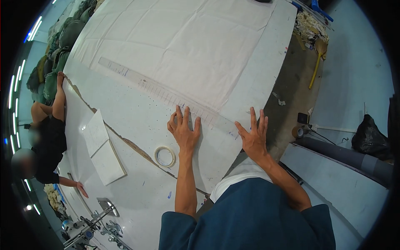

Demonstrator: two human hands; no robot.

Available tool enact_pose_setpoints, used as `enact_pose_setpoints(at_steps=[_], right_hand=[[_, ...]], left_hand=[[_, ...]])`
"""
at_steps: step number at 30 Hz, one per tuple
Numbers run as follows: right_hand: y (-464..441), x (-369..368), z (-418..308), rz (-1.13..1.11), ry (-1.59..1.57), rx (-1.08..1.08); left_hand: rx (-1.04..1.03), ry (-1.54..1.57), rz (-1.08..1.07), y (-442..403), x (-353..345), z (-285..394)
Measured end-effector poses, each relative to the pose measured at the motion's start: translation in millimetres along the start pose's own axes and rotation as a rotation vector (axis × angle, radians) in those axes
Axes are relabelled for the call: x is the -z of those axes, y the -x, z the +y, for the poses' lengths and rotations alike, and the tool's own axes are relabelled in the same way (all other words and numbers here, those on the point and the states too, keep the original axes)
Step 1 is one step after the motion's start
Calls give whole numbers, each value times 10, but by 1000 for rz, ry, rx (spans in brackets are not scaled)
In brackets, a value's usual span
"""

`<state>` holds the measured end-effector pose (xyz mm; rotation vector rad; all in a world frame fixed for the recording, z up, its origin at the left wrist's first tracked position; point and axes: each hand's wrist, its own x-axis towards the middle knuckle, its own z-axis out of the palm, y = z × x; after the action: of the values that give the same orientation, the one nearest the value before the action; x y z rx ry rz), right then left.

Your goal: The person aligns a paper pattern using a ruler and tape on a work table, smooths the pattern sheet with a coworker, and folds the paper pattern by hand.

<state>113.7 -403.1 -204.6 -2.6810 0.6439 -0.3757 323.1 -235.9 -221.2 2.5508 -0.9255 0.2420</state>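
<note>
A long clear ruler [160, 91] with red and blue marks lies slantwise along the near edge of a white sheet of fabric or paper [208, 50]. My left hand [184, 130] is open, its fingertips at the ruler's near edge and the palm above the white table [137, 121]. Over by the ruler's right end, my right hand [254, 139] is spread open above the table's edge, the thumb close to the ruler; whether it touches cannot be made out. Neither hand grips anything.
A roll of tape [165, 147] and an open notebook [104, 150] lie left of my left arm. A jagged seam [125, 139] crosses the table. Another person [50, 129] is at the far left, near a metal machine [89, 229]. A yellow-handled broom [317, 62] stands at right.
</note>
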Motion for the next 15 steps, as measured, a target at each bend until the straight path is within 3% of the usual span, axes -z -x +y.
enact_pose_setpoints(at_steps=[15], right_hand=[[-9,31,23,-26,-16,17]], left_hand=[[4,-8,-2,10,-11,-1]])
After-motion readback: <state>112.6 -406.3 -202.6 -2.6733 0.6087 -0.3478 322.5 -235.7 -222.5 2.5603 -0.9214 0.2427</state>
